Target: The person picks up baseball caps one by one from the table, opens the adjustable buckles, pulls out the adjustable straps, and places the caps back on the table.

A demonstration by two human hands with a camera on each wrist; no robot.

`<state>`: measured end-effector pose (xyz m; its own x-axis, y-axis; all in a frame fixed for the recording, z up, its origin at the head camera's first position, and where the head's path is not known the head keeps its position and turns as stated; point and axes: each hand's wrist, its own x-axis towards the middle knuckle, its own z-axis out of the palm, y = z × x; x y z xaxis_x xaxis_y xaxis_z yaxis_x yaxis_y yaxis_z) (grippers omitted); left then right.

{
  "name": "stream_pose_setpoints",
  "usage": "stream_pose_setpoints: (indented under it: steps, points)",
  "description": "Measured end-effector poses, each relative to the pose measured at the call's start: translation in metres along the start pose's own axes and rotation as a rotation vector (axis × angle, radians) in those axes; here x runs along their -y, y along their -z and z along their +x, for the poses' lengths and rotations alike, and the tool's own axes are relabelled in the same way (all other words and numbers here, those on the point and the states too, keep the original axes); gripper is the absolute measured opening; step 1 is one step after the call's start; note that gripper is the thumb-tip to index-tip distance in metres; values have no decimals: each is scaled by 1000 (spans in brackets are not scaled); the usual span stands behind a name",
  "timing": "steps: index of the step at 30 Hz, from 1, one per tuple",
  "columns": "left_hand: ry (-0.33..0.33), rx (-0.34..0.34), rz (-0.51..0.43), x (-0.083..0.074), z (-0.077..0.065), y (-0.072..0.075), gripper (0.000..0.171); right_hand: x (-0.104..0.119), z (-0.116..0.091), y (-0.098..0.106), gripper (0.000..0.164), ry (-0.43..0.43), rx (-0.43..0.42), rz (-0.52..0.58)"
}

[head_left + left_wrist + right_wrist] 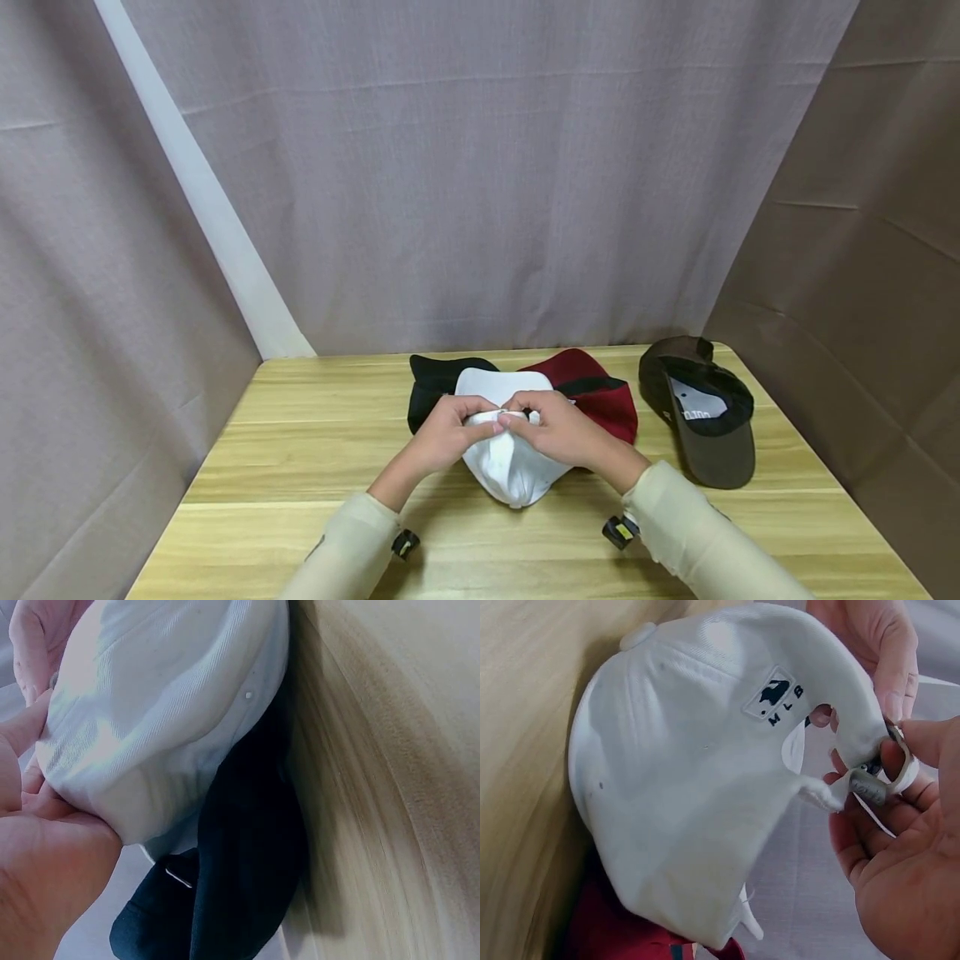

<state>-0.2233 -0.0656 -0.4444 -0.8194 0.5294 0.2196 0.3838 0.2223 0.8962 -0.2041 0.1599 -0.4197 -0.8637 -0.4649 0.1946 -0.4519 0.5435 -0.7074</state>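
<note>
A white baseball cap [516,477] rests with its crown toward me and its brim pointing away. My left hand [444,435] pinches its back edge between thumb and fingers. Close beside it, my right hand [558,427] pinches the back strap [907,777], with the fingertips of both hands almost meeting. In the right wrist view, a metal buckle [868,787] sits on the strap at my right fingers, and the strap end bends into a loop. A dark MLB logo [774,695] shows above the cap's rear opening. The left wrist view shows the white crown side.
Behind the white cap lie a black cap [429,390] on the left and a dark red cap [613,408] on the right, both partly covered. A dark brown cap [716,457] lies upturned near the right edge of the wooden table [315,433]. Grey curtains [480,208] hang around it.
</note>
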Motion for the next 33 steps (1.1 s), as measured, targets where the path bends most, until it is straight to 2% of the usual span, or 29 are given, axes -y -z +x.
stream_pose_setpoints:
  steps: [8, 17, 33]
  points:
    - [-8, -7, 12, 0, 2, -2, 17, 5, 4, 1, 18, 27, -7, -18]
    - [15, -1, 11, 0, 2, -1, 17, 6, 4, -1, 18, 20, -12, -27]
    - [47, 26, -40, 3, -1, 1, 18, 2, 0, 0, 18, 12, 18, 70]
